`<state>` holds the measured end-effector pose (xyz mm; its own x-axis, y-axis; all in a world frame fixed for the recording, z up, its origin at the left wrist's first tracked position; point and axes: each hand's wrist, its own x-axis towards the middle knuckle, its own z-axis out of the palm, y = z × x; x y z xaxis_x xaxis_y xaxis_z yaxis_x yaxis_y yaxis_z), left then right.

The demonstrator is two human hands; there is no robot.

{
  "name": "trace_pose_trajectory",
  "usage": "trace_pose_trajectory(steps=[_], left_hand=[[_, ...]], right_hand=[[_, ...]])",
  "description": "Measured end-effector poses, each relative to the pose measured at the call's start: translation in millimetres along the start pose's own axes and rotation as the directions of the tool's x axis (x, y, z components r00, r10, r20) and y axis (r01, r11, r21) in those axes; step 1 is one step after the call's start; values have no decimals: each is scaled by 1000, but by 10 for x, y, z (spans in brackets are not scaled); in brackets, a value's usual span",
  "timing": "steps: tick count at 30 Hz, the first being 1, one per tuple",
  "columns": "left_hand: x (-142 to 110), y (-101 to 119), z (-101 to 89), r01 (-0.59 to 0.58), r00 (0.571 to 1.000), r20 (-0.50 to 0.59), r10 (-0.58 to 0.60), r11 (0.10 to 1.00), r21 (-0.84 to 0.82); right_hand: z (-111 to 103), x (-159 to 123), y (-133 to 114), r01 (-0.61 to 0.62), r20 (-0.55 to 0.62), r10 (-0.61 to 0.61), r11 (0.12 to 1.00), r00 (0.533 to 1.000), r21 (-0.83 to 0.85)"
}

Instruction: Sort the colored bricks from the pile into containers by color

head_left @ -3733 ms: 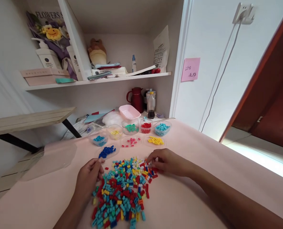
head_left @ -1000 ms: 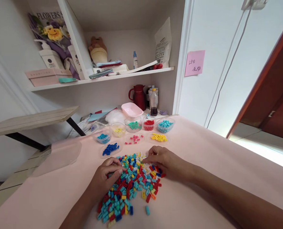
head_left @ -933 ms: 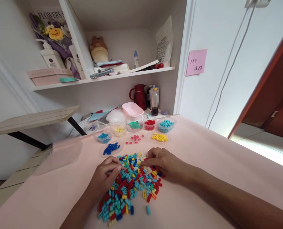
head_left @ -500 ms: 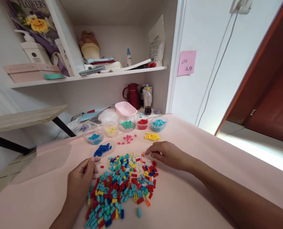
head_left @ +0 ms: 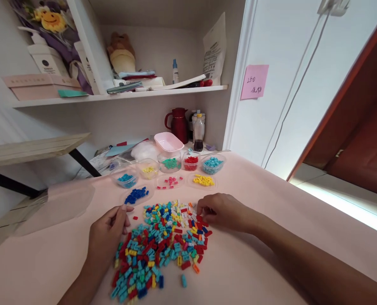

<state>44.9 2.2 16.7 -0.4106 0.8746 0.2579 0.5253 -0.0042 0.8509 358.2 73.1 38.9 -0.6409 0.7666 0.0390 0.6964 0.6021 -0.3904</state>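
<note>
A loose pile of small toy building bricks (head_left: 163,241) in mixed colours lies on the pink table cover. At its left edge rests my left hand (head_left: 107,228), fingers curled and thumb pressed against the index finger; whatever they may hold is hidden. A single red brick (head_left: 135,217) lies just right of it. My right hand (head_left: 224,212) is at the pile's upper right edge, fingers bent down and drawn together among red and white bricks. Its fingertips are partly hidden. Beyond the pile, clear containers hold dark blue bricks (head_left: 136,195), pink bricks (head_left: 170,182) and yellow bricks (head_left: 203,180).
Farther back stand containers of blue bricks (head_left: 126,181), pale yellow bricks (head_left: 148,170), green bricks (head_left: 171,163), red bricks (head_left: 191,163) and light blue bricks (head_left: 212,164). Behind them are a pink basin (head_left: 168,142), a red jug (head_left: 179,126) and a bottle (head_left: 199,133) below a shelf (head_left: 175,92).
My right hand has lowered slightly and its fingers have curled in more toward the pile's right edge. My left hand keeps nearly the same pose. The camera view has shifted a little.
</note>
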Motion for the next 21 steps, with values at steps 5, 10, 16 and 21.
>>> trace_pose_trajectory(steps=[5, 10, 16, 21], left_hand=[[-17, -12, 2, -12, 1000, 1, 12, 1000, -7], [-47, -1, 10, 3, 1000, -4, -4, 1000, -31], [-70, 49, 26, 0, 1000, -4, 0, 1000, -29], [-76, 70, 35, -12, 1000, -7, 12, 1000, -14]], right_hand=[[19, 20, -34, 160, -121, -141, 973, 983, 168], [-22, -33, -88, 246, -86, -231, 916, 969, 317], [10, -74, -163, 341, 20, -359, 901, 933, 269], [-66, -98, -172, 325, 113, -359, 914, 926, 244]])
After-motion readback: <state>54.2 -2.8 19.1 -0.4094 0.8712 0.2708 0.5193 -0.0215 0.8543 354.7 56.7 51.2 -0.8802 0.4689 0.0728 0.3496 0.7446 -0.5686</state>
